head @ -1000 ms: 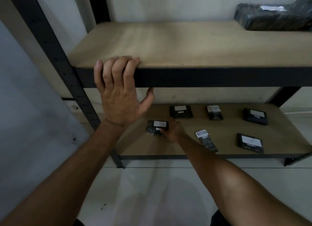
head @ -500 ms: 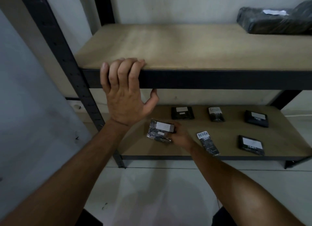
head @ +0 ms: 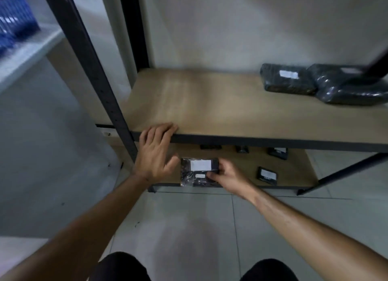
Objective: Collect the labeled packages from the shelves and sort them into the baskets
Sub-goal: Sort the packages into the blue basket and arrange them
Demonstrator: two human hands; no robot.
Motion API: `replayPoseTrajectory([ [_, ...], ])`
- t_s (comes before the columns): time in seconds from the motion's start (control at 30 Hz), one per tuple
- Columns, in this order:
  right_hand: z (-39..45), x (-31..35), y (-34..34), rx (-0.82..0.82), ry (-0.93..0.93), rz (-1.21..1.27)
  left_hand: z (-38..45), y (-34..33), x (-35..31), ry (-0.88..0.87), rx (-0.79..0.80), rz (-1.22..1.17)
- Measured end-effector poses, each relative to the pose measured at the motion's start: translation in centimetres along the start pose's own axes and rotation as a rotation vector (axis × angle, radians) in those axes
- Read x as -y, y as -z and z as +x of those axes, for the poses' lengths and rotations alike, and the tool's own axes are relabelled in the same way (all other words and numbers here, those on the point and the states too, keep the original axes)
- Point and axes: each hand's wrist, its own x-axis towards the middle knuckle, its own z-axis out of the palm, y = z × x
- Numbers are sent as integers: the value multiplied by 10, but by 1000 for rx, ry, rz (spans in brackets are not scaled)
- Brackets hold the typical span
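Pale, smooth floor tiles (head: pixel 189 217) with thin grout lines ran under a shelving rack of dark perforated metal posts (head: pixel 100 87) and flat, matte wooden boards. On the upper shelf (head: pixel 210 104), toward its right end, lay two bulky packages (head: pixel 287 80) wrapped in glossy, crinkled black plastic, touching one another, each with a small white label on top. The lower shelf (head: pixel 294 171) carried several small flat black packets (head: pixel 267 175) with white labels, three of them half hidden under the upper board's dark edge. The left hand (head: pixel 154 154) rested its fingers over the front edge of the upper shelf, the fingers only gently bent and the thumb spread, holding nothing. The right hand (head: pixel 227 175) pinched a flat rectangular packet (head: pixel 198 172) of shiny dark plastic by its right side, in front of the lower shelf's left part, just beside the left thumb; a large white label and a smaller one showed on its face. Blurred blue shapes (head: pixel 14 18) sat at the far upper left.
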Motion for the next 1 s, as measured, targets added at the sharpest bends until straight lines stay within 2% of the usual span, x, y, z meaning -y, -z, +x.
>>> replayPoseTrajectory([
  [0.1,-48,52,12,2,16,20,2,50,-15,68,191,-152],
  [0.2,-90,111,26,19,16,80,-1,95,-32,105,275,-227],
  [0.33,-133,175,40,6,26,133,-5,144,-56,90,279,-276],
  [0.63,-176,261,42,-41,58,184,-9,230,-86,101,293,-276],
  [0.83,-194,324,21,-26,81,220,-16,298,-87,148,264,-251],
  [1.0,-198,377,-17,10,77,236,-34,361,-63,198,221,-229],
])
